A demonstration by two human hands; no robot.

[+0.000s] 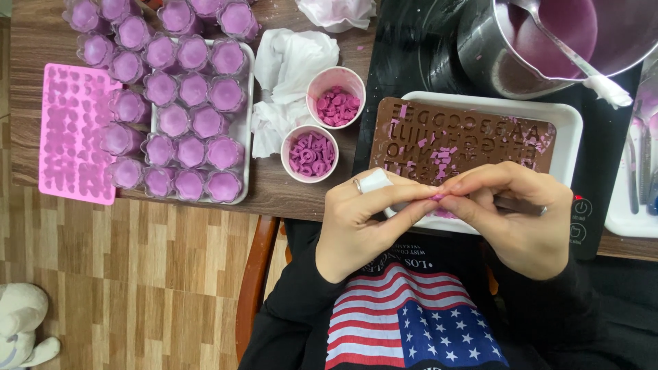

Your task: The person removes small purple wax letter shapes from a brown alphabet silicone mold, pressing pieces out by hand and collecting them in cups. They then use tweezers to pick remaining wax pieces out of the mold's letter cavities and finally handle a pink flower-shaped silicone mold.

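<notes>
Two hands meet at the desk's [288,199] near edge, fingertips pinched together on a tiny pink piece [437,197]. Going left to right: a pink mould [75,133] lies at the left edge, beside a white tray [248,130] of purple-filled cups, then two small cups [312,154] of pink letters. The left hand [363,223] is curled nearly closed, thumb and forefinger gripping the piece; the right hand [517,219], likewise bent, nips its other side. Just behind them sits a brown letter mould [466,140] on a white tray [565,120].
</notes>
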